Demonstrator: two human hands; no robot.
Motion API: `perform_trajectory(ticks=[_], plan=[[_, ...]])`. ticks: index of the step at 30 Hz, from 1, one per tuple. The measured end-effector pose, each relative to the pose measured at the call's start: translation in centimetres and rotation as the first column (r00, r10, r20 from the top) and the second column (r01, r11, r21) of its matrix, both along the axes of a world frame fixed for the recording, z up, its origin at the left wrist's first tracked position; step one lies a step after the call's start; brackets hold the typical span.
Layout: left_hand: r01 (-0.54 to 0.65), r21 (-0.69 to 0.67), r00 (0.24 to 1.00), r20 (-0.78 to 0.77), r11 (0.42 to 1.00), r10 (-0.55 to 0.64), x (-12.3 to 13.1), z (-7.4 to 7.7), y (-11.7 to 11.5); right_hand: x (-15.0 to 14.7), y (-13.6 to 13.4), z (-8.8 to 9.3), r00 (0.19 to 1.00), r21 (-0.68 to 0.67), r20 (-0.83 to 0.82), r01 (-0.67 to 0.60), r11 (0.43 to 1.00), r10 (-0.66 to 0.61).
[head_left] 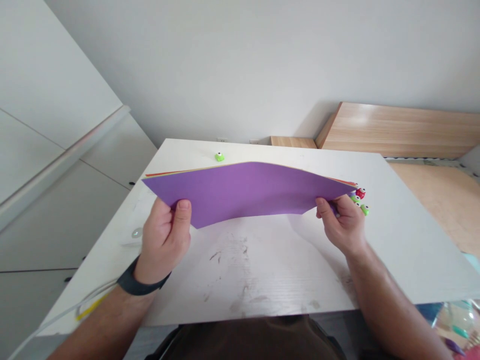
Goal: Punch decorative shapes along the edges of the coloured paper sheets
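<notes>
1 stack of coloured paper sheets point(247, 192), purple on top, is held above the worktop point(262, 270), pinched by fingers of left hand point(165, 235) & right hand point(339, 220). 4 small punches are seen: 1 green punch point(219, 157) far side, 3 punches point(360, 200) by right hand.

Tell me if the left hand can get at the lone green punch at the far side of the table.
Probably not right now: the left hand grips the purple paper stack, which hangs between it and the green punch.

There were two hands, one purple sheet point(247, 192) atop a stack, three green punches and one red.
</notes>
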State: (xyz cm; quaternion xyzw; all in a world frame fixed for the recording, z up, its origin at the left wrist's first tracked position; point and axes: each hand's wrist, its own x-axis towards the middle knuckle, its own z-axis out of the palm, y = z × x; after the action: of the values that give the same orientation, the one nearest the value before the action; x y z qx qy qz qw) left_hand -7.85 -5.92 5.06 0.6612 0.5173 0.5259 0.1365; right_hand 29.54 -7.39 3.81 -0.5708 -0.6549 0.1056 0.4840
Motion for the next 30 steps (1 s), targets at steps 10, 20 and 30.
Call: perform_trajectory(ticks=[10,20,30], plan=[[-0.006,-0.006,0.999,-0.05,1.0,0.006,-0.25,-0.59,0.26,0.03,0.11,-0.28,1.0,-0.021,0.003,0.011,1.0,-0.011],[0.006,0.003,0.999,-0.042,1.0,-0.006,-0.26,-0.67,0.3,0.15,0.18,-0.08,0.995,-0.031,0.083,0.06,0.998,-0.057],[0.014,-0.024,1.0,0.001,1.0,-0.014,0.1,-0.47,0.31,0.09,0.05,0.08,0.992,-0.011,0.102,0.082,0.997,-0.08]])
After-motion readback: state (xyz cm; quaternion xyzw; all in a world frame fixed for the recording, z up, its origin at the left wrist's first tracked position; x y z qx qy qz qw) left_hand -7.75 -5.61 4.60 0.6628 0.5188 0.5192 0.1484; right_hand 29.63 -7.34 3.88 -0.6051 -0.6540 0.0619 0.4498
